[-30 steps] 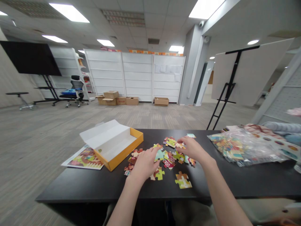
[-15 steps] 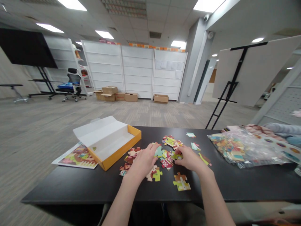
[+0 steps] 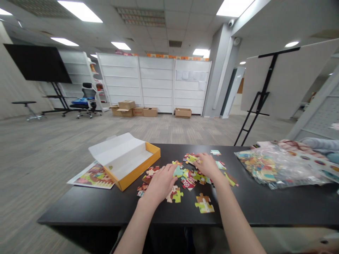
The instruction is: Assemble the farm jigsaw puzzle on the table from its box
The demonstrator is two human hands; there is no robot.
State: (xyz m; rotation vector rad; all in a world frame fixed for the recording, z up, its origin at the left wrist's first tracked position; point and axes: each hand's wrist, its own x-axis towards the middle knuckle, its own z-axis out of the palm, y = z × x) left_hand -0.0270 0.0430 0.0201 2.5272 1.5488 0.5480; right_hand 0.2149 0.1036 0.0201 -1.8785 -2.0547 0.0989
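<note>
Right, puzzle pieces (image 3: pixel 188 179) lie heaped mid-desk (image 3: pixel 106 208), one loose piece (image 3: pixel 204 204) nearer the front edge. I see my left hand (image 3: pixel 162 180) over the heap, fingers loosely extended; my right hand (image 3: pixel 208 165) bends over pieces toward the far edge, grip unclear. Yellow box (image 3: pixel 141 172) near the left edge, plastic bag (image 3: pixel 287 168) rightward.

No readable text, labels, numbers (anywhere)
</note>
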